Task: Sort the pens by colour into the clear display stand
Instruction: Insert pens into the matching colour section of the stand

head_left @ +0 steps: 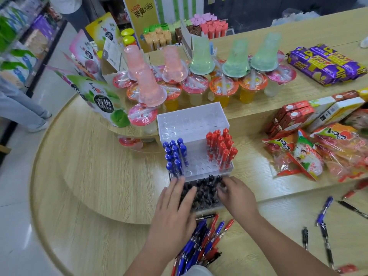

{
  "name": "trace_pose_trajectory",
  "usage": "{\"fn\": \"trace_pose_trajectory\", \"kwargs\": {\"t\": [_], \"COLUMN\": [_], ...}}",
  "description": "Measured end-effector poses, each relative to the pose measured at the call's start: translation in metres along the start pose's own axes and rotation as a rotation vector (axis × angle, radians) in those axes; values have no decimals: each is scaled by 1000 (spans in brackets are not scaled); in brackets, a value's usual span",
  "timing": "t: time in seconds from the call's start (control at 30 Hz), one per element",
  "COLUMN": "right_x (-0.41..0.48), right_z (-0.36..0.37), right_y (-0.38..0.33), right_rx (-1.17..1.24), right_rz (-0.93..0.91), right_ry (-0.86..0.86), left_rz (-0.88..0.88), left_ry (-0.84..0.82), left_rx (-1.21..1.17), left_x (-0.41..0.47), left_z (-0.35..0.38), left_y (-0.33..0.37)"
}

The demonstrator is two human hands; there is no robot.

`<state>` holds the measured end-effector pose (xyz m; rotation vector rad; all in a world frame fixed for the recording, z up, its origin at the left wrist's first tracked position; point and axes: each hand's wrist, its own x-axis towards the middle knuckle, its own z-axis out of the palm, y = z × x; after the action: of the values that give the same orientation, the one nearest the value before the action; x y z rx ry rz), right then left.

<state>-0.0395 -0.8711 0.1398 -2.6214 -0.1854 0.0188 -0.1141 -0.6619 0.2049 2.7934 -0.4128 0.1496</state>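
Left hand (175,204): fingers straight and spread, flat on the black pens (203,193).
Right hand (237,194): fingers bent onto the same pens; I cannot tell if they pinch any.
Beyond fingertips: clear display stand (191,124), blue pens (175,156) left, red pens (221,150) right, open holes between.
Under wrists: loose pens (201,242).

The clear display stand (194,124) looks like glossy plastic, set on a matt wood-grain counter (95,176).

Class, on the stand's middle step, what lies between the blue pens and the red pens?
In the head view, only empty holes of the clear display stand separate the blue pens from the red pens.
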Motion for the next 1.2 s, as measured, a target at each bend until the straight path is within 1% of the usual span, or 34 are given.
{"fn": "trace_pose_trajectory", "kwargs": {"t": [0.1, 0.17, 0.2, 0.23, 0.27, 0.33, 0.4, 0.47, 0.53, 0.63, 0.77, 0.93, 1.03, 1.13, 1.2], "right_x": [-28, -60, -77, -93, -107, -131, -151, -167, -178, -178, -170, -163, -168, -174, -174], "right_z": [-14, -16, -12, -4, 9, 43, 84, 121, 150, 174, 188, 199, 196, 180, 161], "right_y": [5, 8, 9, 11, 13, 15, 19, 15, 10, 7, 7, 5, 3, 5, 9], "right_rx": [110, 147, 167, 199, 230, 263, 255, 324, 379, 371, 329, 335, 358, 397, 503], "right_rz": [125, 203, 254, 317, 383, 537, 697, 824, 877, 972, 1036, 1142, 1142, 1110, 1068], "right_ry": [-15, -4, -14, -40, -73, -183, -389, -569, -611, -534, -443, -348, -293, -214, -170], "left_rz": [-120, -267, -356, -454, -550, -711, -803, -799, -752, -699, -657, -675, -616, -589, -604], "left_ry": [174, 288, 298, 265, 190, -18, -208, -311, -335, -343, -327, -389, -457, -526, -582], "left_rx": [-132, -221, -263, -289, -297, -306, -322, -336, -342, -297, -243, -129, -98, -185, -245], "left_x": [-25, -52, -66, -79, -94, -120, -139, -150, -151, -144, -133, -119, -112, -106, -105], "left_z": [-1, 7, 15, 26, 41, 76, 109, 135, 153, 171, 186, 195, 193, 185, 171], "left_y": [-14, -21, -24, -27, -32, -45, -55, -59, -59, -56, -55, -54, -51, -52, -54]}}
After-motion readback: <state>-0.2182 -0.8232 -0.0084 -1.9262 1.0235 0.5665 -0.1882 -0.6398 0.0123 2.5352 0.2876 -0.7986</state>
